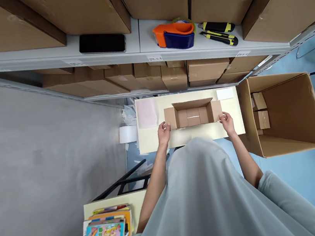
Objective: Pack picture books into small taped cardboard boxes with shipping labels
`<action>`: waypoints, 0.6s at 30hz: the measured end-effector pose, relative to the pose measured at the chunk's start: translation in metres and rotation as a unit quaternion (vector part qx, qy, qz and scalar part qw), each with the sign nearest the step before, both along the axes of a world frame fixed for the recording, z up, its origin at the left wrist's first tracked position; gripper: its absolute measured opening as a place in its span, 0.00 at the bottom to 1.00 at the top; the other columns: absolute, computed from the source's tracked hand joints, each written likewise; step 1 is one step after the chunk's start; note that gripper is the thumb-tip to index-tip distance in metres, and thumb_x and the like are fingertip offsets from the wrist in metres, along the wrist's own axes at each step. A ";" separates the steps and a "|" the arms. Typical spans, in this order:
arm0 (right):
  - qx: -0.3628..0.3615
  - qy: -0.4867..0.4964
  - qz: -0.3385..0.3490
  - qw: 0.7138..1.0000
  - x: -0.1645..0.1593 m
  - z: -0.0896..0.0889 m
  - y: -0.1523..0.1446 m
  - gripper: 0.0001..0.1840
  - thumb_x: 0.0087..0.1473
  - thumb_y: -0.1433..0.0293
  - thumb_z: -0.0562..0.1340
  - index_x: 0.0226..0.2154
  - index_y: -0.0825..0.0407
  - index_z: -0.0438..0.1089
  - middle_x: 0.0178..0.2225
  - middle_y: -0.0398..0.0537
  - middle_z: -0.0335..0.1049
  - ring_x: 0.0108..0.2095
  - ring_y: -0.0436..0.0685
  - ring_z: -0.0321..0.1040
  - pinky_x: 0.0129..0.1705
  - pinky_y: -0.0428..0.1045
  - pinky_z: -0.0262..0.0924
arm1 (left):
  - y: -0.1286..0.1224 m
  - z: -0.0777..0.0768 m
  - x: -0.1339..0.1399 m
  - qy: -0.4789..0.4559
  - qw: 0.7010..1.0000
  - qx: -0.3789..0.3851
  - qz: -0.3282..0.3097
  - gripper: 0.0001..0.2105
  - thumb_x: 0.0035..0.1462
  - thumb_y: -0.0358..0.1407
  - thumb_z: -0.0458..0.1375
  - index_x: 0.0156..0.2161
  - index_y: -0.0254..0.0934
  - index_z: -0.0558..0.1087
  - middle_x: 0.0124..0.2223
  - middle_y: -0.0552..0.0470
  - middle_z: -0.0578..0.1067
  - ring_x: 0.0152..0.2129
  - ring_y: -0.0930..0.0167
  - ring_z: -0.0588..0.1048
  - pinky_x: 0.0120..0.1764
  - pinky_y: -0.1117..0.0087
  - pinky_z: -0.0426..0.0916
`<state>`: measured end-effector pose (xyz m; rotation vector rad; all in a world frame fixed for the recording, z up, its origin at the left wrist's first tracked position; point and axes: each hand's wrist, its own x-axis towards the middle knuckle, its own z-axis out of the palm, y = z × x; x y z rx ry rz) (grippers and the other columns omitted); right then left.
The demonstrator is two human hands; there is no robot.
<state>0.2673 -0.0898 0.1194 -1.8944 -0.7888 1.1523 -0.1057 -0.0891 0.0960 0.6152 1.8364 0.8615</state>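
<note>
An open cardboard box [192, 113] sits on the cream table [155, 141] in front of me, its inside bare and its side flaps folded outward. My left hand [164, 132] grips the left flap between thumb and fingers. On the opposite side, my right hand [227, 123] pinches the right flap near its front corner. The box's back flap stands up. Left of the box lies a pale pink sheet stack [147, 113], and a white paper stack [225, 94] is at the table's back right.
A large open carton [289, 115] holding several small boxes stands right of the table. Above, a shelf [142, 50] bears a phone [102, 43], an orange-and-blue tape dispenser [175, 35] and two utility knives [218, 33]. Books [105, 234] lie at lower left; a white roll [127, 134] is beside the table.
</note>
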 end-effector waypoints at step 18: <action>0.055 -0.310 0.112 0.942 -0.007 0.062 0.017 0.37 0.61 0.43 0.60 0.56 0.55 0.73 0.56 0.68 0.76 0.55 0.70 0.75 0.59 0.67 0.69 | 0.010 0.002 -0.049 -0.051 0.995 0.085 -0.028 0.25 0.59 0.52 0.67 0.54 0.36 0.78 0.53 0.39 0.83 0.51 0.59 0.82 0.57 0.55 0.76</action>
